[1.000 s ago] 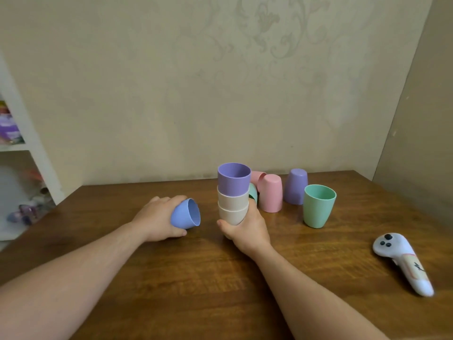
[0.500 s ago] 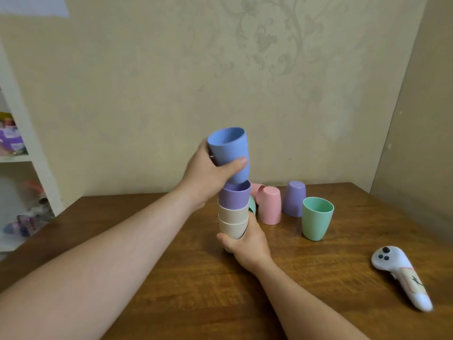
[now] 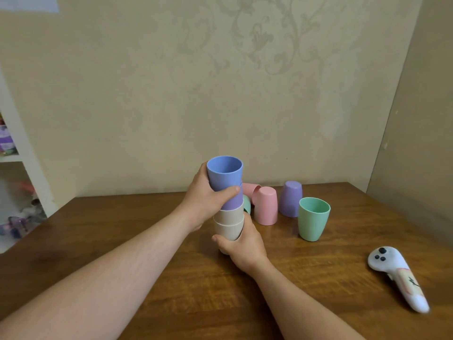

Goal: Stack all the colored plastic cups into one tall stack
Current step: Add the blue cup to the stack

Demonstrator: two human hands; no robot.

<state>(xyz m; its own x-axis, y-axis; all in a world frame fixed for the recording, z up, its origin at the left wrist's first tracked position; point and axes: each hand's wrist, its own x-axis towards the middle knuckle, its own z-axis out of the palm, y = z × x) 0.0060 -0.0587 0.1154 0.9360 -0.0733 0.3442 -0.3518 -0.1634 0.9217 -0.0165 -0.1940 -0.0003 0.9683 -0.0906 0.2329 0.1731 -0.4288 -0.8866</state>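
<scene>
A stack of cups stands at the table's middle: two beige cups [image 3: 229,220] at the bottom, a purple cup [image 3: 234,202] above them, and a blue cup [image 3: 224,175] set into the top. My left hand [image 3: 206,202] grips the blue cup. My right hand [image 3: 241,244] holds the stack's base. Behind the stack a pink cup [image 3: 266,206] and a purple cup [image 3: 290,198] stand upside down. Another pink cup [image 3: 250,188] lies on its side, and a green cup [image 3: 246,204] is mostly hidden. One green cup [image 3: 312,219] stands upright to the right.
A white controller [image 3: 399,278] lies near the wooden table's [image 3: 171,278] right edge. Walls close off the back and the right side. A white shelf [image 3: 14,158] with small items stands at the left.
My left hand lifted the blue cup from the table at the left, carried it over the stack, then lowered it into the purple cup. My right hand stayed on the stack's base.
</scene>
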